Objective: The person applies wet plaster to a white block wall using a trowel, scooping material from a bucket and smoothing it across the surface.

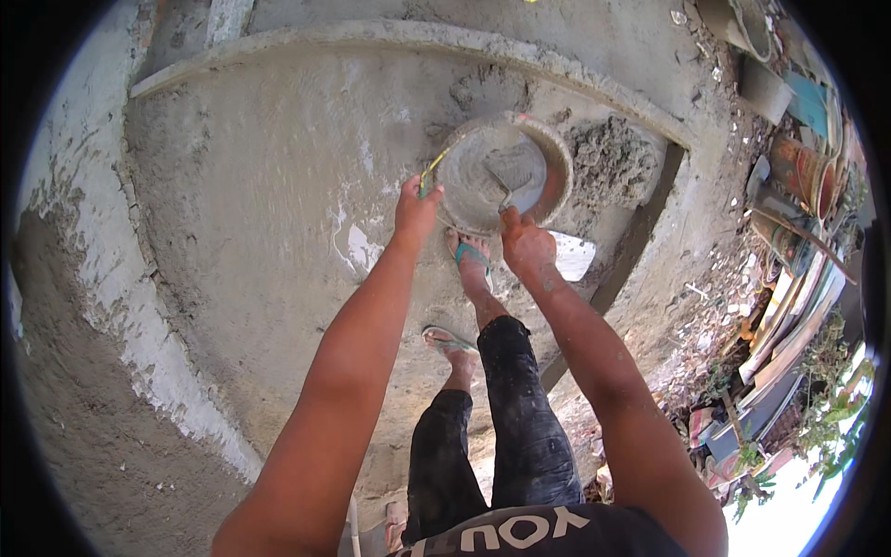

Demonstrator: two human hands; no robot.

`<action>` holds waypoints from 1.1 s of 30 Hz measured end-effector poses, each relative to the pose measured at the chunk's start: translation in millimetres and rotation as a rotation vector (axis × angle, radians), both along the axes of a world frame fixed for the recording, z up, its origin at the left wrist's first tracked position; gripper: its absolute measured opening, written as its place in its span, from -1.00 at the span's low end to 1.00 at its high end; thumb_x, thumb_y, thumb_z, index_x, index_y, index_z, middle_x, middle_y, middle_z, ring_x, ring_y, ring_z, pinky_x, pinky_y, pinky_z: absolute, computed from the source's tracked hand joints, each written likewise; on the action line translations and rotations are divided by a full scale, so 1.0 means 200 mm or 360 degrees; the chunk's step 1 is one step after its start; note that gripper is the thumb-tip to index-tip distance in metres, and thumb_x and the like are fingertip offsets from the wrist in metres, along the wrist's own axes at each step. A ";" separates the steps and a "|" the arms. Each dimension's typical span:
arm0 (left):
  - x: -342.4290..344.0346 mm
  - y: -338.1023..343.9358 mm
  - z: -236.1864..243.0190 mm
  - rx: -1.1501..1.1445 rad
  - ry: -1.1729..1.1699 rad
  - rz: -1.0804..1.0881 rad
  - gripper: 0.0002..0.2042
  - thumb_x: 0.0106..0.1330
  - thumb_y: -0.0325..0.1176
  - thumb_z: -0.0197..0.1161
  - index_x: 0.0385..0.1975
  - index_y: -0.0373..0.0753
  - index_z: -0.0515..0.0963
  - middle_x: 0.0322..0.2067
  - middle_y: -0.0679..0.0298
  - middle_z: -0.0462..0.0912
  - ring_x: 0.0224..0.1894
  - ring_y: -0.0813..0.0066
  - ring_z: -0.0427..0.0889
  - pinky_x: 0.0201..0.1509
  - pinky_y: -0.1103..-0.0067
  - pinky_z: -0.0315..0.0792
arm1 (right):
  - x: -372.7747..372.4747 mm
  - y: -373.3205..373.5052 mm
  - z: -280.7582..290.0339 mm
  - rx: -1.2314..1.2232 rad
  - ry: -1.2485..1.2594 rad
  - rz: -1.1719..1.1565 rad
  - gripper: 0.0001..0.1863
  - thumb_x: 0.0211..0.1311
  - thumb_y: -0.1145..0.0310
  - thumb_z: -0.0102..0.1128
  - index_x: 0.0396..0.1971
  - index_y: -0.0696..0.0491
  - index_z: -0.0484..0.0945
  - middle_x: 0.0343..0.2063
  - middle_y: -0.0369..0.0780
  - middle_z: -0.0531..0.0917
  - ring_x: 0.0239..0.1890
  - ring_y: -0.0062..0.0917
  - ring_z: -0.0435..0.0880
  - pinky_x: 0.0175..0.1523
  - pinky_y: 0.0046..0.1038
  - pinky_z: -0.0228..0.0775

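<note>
A round, mortar-coated basin (561,165) stands on the wet grey floor in front of my feet, with some wet mix inside. My left hand (418,208) is closed at the basin's left rim, where a thin yellow strip (433,164) runs along the edge; the fingers' inner side is hidden. In my right hand (527,243) is the handle of a small trowel (502,183), gripped from above at the basin's near right side. Its blade reaches down into the mix and is partly covered. Right of the basin lies a heap of grey mortar (613,160).
A raised cement curb (390,35) curves behind the basin, and a dark board (640,223) lies along the right. Beside my right hand is a white sheet (573,256). Stacked scrap boards (775,334) and rusty buckets (803,172) line the far right.
</note>
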State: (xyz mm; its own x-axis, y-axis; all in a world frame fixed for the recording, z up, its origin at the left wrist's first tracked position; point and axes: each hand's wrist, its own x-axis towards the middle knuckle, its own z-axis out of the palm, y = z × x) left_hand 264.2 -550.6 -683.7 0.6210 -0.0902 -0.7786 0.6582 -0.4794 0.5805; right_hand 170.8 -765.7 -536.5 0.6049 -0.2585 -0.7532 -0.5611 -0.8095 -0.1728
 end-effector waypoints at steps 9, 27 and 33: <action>-0.01 -0.20 0.42 -0.0500 0.0478 0.0616 -0.73 0.39 -0.06 0.22 -0.33 -0.14 0.46 -0.45 0.43 0.47 -0.51 0.65 0.42 -0.28 0.48 0.44 | -0.38 -0.27 0.42 0.0054 -0.0364 -0.0786 -0.51 0.29 0.17 0.14 0.21 -0.08 0.38 -0.07 0.04 0.63 -0.11 0.03 0.63 -0.06 -0.04 0.47; 0.55 -0.50 1.41 -0.0061 0.0398 0.0705 -0.60 0.31 0.09 0.26 -0.45 -0.11 0.38 -0.68 0.55 0.18 -0.64 0.70 0.17 -0.50 0.60 0.24 | 0.79 -0.54 0.51 0.0722 -0.0850 -0.1457 -0.53 0.27 0.19 0.27 0.06 0.16 0.46 -0.13 -0.09 0.63 -0.11 -0.26 0.66 -0.05 -0.35 0.56; 0.77 -0.17 1.08 -0.0207 0.0215 0.0945 -0.66 0.41 -0.02 0.18 -0.50 -0.09 0.37 -0.67 0.50 0.24 -0.61 0.69 0.21 -0.50 0.62 0.23 | 1.52 -0.82 -0.11 0.1480 -0.0661 -0.2425 -0.12 0.26 -0.10 0.26 0.24 0.34 0.17 -0.03 0.09 0.56 -0.15 -0.25 0.67 -0.08 -0.42 0.61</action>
